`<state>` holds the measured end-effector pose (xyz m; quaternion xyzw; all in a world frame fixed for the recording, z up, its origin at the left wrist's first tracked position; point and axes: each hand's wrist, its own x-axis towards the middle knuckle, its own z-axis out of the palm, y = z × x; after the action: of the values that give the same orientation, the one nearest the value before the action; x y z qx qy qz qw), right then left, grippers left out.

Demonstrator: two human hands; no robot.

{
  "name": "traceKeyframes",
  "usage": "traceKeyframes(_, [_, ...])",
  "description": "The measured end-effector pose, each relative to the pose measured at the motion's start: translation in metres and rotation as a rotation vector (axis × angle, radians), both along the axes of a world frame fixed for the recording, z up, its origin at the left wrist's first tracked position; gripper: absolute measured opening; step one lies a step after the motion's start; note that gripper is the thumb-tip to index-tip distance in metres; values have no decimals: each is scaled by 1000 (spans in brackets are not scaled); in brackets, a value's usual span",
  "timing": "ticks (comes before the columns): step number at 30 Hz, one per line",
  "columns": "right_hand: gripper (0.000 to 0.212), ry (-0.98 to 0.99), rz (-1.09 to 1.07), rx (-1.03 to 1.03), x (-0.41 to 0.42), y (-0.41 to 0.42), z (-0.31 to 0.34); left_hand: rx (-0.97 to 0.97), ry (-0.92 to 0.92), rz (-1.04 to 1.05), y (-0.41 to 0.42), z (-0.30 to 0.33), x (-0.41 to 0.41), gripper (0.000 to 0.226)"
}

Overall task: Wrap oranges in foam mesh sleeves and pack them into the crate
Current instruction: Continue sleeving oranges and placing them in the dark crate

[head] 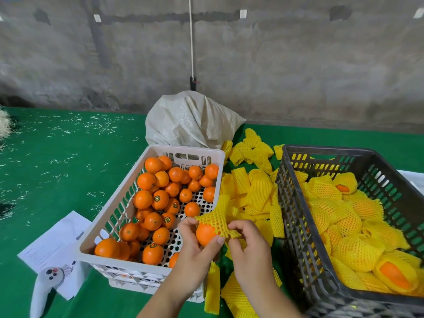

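sleeve fitting is in progress on one orange [205, 234], held between both hands above the gap that separates the white crate [128, 203] from the dark crate [305, 226]. left hand [195, 251]: fingers curled under and around the fruit, thumb pinching the near edge of the foam mesh sleeve [218, 220]. right hand [251, 246]: fingers and thumb pinching the opposite edge of the same sleeve, stretching the mouth open. the sleeve covers only the top of the orange; the lower part of the fruit, toward the left palm, is bare. unwrapped oranges lie in the white crate to the left of the left fingers; wrapped oranges fill the dark crate to the right of the right fingers; spare sleeves [252, 191] are piled just beyond the fingertips. probable faults from this state: (1) mesh tearing, caused by pulling the two pinched edges apart too hard; (2) sleeve slipping off one pinch and snapping back, leaving the fruit uncovered; (3) orange dropping out of the left grip while the sleeve is drawn down, since the fruit sits over the crate edge and could roll back among the unwrapped stock; (4) partial coverage, visible on some packed fruit, if the sleeve is not drawn fully over.
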<state>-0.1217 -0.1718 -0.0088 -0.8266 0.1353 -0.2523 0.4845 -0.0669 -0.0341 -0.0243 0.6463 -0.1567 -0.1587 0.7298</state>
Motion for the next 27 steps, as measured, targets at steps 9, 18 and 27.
traceKeyframes(9, [40,32,65,-104,7,-16,14,71,-108,-127,6,-7,7,76])
traceKeyframes(18, [22,-205,104,-423,-15,1,19,9,-90,162,-6,-8,1,42])
traceKeyframes(27, [73,-102,134,-234,-6,3,13,-34,-39,-104,4,-7,3,67])
